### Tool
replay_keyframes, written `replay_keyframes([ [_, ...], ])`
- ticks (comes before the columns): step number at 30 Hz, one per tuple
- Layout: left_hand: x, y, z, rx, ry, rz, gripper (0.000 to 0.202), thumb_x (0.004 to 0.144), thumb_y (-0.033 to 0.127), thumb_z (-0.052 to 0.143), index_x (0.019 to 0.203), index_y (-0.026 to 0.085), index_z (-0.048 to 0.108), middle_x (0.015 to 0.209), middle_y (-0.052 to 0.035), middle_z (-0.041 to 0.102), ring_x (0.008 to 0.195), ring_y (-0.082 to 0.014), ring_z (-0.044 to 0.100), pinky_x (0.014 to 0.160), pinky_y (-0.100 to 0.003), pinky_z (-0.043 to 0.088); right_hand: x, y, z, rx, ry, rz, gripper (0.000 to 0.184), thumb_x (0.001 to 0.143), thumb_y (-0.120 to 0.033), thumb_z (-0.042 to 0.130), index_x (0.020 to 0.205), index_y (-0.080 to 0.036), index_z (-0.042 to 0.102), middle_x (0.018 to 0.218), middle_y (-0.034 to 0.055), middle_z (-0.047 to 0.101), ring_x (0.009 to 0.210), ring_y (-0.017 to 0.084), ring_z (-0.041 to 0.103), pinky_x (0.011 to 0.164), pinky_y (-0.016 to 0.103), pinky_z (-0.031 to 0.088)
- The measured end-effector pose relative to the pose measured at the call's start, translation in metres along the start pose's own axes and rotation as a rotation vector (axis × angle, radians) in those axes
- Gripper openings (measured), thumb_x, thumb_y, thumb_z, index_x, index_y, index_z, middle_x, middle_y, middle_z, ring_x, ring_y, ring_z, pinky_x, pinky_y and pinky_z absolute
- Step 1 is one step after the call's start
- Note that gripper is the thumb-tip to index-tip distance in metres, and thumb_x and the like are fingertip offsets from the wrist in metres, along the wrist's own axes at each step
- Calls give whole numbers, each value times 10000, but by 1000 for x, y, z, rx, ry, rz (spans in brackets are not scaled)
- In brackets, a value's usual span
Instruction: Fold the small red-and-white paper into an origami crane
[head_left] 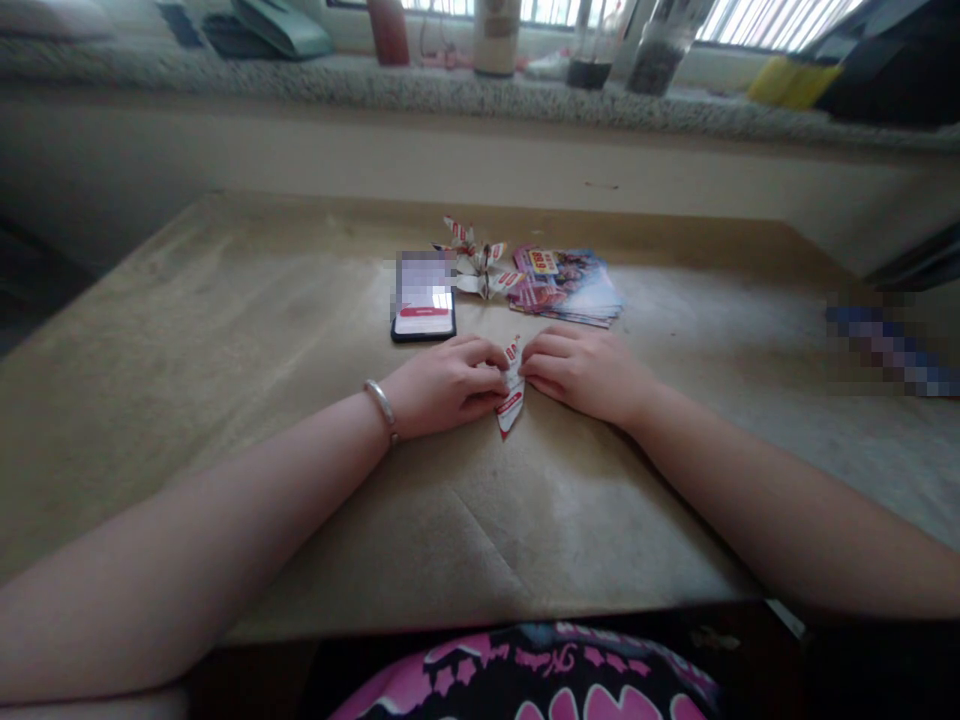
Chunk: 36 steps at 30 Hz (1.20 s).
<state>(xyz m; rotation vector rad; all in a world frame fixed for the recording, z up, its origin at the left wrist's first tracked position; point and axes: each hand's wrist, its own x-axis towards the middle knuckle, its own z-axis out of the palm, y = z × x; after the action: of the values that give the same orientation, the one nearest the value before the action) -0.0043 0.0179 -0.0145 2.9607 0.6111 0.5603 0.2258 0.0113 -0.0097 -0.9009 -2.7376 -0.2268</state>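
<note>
A small folded piece of red-and-white paper point(511, 400) lies on the brown table point(225, 330), its point facing me. My left hand point(448, 383), a silver bracelet on its wrist, has curled fingers pinching the paper's left side. My right hand point(583, 372) presses closed fingers on the paper's right side. Both hands rest on the table and meet at the fold.
Just beyond the hands, a phone point(424, 300) lies with its screen lit. Finished folded paper figures point(480, 262) and a stack of colourful leaflets point(570, 287) sit behind. Bottles and jars point(496, 35) stand on the stone window ledge.
</note>
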Motion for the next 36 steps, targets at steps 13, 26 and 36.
replay_keyframes([
  [13,-1,-4,2,-94,-14,-57,208,897,308,537,1001,168,652,1137,-78,652,1059,-183,576,958,-331,449,1,1,0,47,-2,-14,271,924,-268,438,873,-208,697,938,53,701,856,181,589,744,299,416],
  [26,1,-3,2,-46,-36,-81,319,892,347,542,1128,150,626,1133,-99,642,1054,-202,561,948,-346,456,-1,-6,0,119,11,133,179,849,-223,506,848,-167,676,842,61,690,811,190,616,715,289,445],
  [36,0,2,4,-16,-16,-93,292,888,360,542,1099,191,654,1111,-79,636,1016,-201,563,893,-342,472,2,-3,11,128,112,159,307,890,-385,513,1009,-188,716,956,76,683,901,214,571,806,344,462],
])
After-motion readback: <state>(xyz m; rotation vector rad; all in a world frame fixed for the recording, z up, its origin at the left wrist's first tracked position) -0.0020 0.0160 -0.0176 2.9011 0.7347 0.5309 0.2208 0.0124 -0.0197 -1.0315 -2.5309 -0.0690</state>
